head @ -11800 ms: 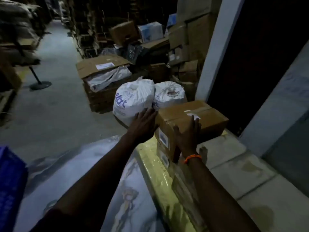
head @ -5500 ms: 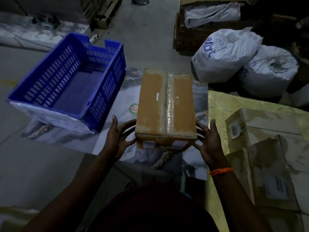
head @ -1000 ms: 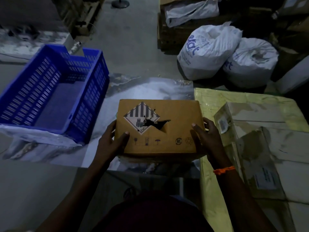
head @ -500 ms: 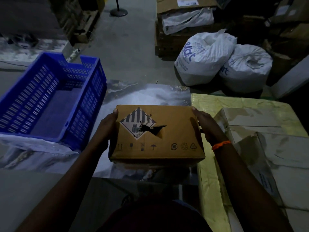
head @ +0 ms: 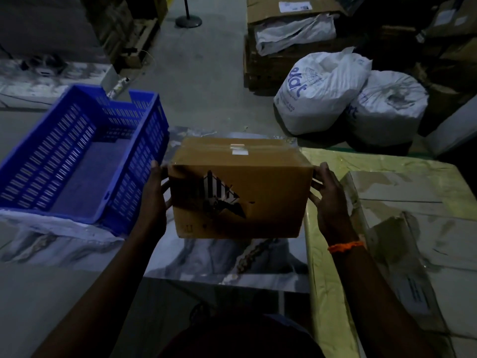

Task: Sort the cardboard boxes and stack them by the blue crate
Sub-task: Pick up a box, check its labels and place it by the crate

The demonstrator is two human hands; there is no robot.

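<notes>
A brown cardboard box (head: pixel 260 192) with a striped diamond label on its near face is held between my two hands, just above a marbled sheet (head: pixel 214 259). My left hand (head: pixel 154 195) grips its left end. At the box's right end my right hand (head: pixel 327 197), with an orange band at the wrist, grips it with fingers on the side. The taped top of the box faces up. The empty blue crate (head: pixel 77 161) stands just left of the box, about a hand's width away.
Two white sacks (head: pixel 322 91) lie at the back right. Behind them stand an open carton with white wrapping (head: pixel 291 29) and dark stacked boxes. Flattened, plastic-wrapped cardboard (head: pixel 402 218) on a yellow-green sheet lies to the right. A post with a round base (head: pixel 188 20) stands far back.
The box has been tipped back, so the labelled face now points toward me and the taped top shows. Both hands shifted to its ends, and it sits farther out beside the crate.
</notes>
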